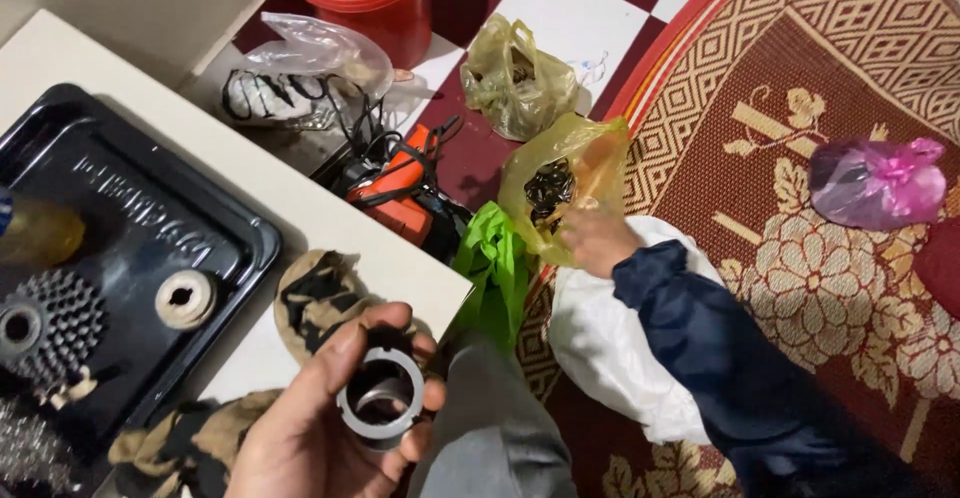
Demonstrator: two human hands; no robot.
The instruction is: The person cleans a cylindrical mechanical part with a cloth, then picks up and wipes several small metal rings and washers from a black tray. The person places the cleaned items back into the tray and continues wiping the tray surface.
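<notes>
My left hand (320, 423) is at the bottom centre, fingers curled around a short grey metal ring-shaped sleeve (381, 400) held with its open end facing up. My right hand (597, 239), in a dark blue sleeve, reaches out to the right and grips the edge of a yellow plastic bag (575, 173) that holds small dark metal parts. That bag lies on the floor at the edge of a patterned red rug (820, 68), above a white bag (610, 348).
A black tray (240, 228) on a white board holds a toothed sprocket cluster (45, 323) and a small round spacer (185, 299). Greasy rags (318, 296) lie beside it. A red bucket (385, 8), orange tool (400, 193), green bag (492, 263), second yellow bag (515, 78), clear bag (310, 73) and pink bag (878, 183) lie around.
</notes>
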